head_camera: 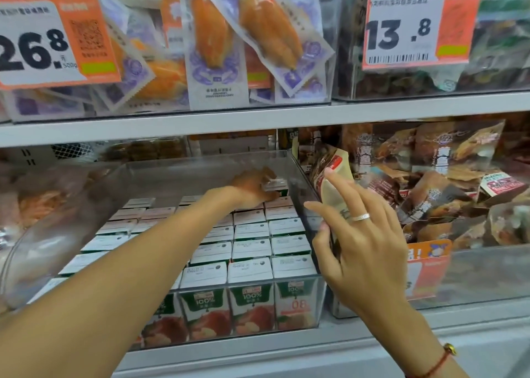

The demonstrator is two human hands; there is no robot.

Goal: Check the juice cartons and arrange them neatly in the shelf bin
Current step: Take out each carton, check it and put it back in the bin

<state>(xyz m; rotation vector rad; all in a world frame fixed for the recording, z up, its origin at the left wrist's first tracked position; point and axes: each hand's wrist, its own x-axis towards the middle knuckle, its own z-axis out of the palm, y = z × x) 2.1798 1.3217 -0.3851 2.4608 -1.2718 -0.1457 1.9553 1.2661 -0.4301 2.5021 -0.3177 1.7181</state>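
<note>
A clear plastic shelf bin point(301, 174) holds several green-and-white juice cartons point(251, 248) packed upright in rows, white tops up. My left hand point(252, 188) reaches deep into the bin and grips one juice carton point(274, 185) raised above the back row. My right hand point(361, 234) hovers at the bin's right wall with its fingers spread; its thumb and palm touch a brown snack pouch point(329, 177) that stands against that wall. A ring sits on one finger.
A neighbouring bin point(473, 277) at the right is heaped with brown snack packets. The upper shelf point(258, 119) carries clear bins of orange-and-purple packets and two orange price tags point(418, 25). A pouch-filled bin sits at the left.
</note>
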